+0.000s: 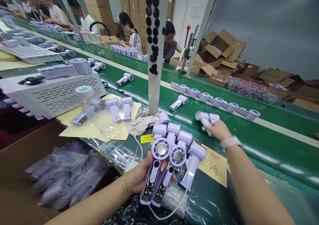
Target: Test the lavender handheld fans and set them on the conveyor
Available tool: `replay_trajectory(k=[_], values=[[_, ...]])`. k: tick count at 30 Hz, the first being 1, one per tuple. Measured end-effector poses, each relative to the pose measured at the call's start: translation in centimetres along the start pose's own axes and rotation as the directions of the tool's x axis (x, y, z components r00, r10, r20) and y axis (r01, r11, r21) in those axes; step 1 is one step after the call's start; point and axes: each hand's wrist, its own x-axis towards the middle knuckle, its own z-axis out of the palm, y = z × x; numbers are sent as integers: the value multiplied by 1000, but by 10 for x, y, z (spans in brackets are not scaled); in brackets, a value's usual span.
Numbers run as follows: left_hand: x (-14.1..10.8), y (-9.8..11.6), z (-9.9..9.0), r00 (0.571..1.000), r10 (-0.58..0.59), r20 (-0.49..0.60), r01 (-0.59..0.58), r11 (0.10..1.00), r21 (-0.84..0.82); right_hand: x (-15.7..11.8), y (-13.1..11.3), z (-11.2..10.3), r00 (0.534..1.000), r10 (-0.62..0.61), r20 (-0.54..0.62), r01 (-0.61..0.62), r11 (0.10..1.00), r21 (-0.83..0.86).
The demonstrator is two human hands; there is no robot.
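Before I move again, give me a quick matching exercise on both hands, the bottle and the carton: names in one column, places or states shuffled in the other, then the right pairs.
Column one
1. Left hand
2. Right hand
3. Clear bottle
4. Open carton

Column two
A. On yellow paper, with a green mark on its cap
B. Contains bagged items
C. Out over the green belt, at lilac fans
D. Holds two fans with circuit boards showing

Pairs: 1-D, 2-C, 3-A, 4-B
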Motion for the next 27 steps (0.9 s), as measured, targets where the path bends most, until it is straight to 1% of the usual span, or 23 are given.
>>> replay_trajectory(k=[2, 4, 5, 6, 7, 8, 9, 10, 11, 12, 13, 14, 15, 17, 18, 19, 20, 21, 22, 23, 24, 27], values=[[1, -1, 0, 1000, 12, -6, -12, 1000, -19, -46, 13, -9, 994, 97, 54, -93, 992, -80], [2, -4, 2, 1000, 24, -2, -24, 999, -30, -98, 23, -11, 985, 165, 47, -157, 978, -136], [3, -5, 2, 999, 32, -1, -32, 999, -35, -120, 26, -12, 984, 175, 29, -168, 972, -162], [4, -7, 3, 999, 40, -4, -40, 998, -38, -137, 24, -12, 987, 157, -12, -157, 966, -206], [4, -9, 4, 999, 50, -16, -51, 998, -36, -146, 19, -14, 991, 126, -37, -131, 963, -236], [2, -10, 5, 997, 63, -38, -64, 998, -24, -147, 8, -16, 994, 76, -77, -94, 962, -257], [-1, -10, 8, 994, 79, -71, -79, 997, -5, -141, -9, -19, 994, 12, -111, -41, 964, -264], [-6, -9, 11, 990, 91, -104, -89, 996, 18, -128, -32, -21, 983, -77, -166, 30, 963, -267], [-13, -6, 16, 987, 100, -129, -96, 995, 42, -110, -59, -20, 961, -188, -203, 135, 959, -247], [-21, -3, 21, 982, 114, -148, -106, 992, 63, -90, -89, -16, 945, -278, -173, 244, 951, -192], [-31, 1, 25, 978, 134, -162, -123, 989, 78, -68, -119, -7, 937, -343, -71, 333, 935, -123], [-42, 5, 29, 971, 161, -176, -148, 985, 85, -48, -149, 7, 917, -387, 94, 394, 916, -70], [-54, 9, 32, 962, 194, -195, -180, 980, 88, -30, -176, 25, 889, -420, 182, 435, 899, -49], [-75, 15, 34, 929, 274, -250, -257, 961, 98, -4, -218, 69, 850, -450, 273, 475, 879, -30], [-84, 17, 33, 907, 310, -283, -293, 950, 104, 4, -232, 90, 835, -456, 307, 485, 874, -21], [-92, 18, 31, 887, 342, -312, -324, 940, 108, 10, -242, 108, 825, -456, 333, 488, 873, -12], [-99, 18, 29, 868, 365, -335, -351, 930, 103, 13, -249, 121, 818, -456, 351, 487, 873, 0], [-104, 18, 26, 854, 385, -352, -377, 922, 94, 15, -252, 128, 814, -457, 358, 484, 875, 16], [-108, 18, 24, 842, 399, -363, -400, 913, 78, 16, -253, 129, 815, -459, 354, 478, 878, 37], [-110, 19, 22, 835, 407, -370, -416, 907, 59, 15, -252, 124, 818, -462, 341, 471, 880, 63], [-110, 20, 21, 829, 415, -374, -431, 901, 45, 12, -249, 113, 824, -465, 323, 463, 882, 90], [-103, 25, 22, 828, 427, -363, -448, 893, 28, -7, -235, 60, 838, -474, 269, 444, 880, 166]])
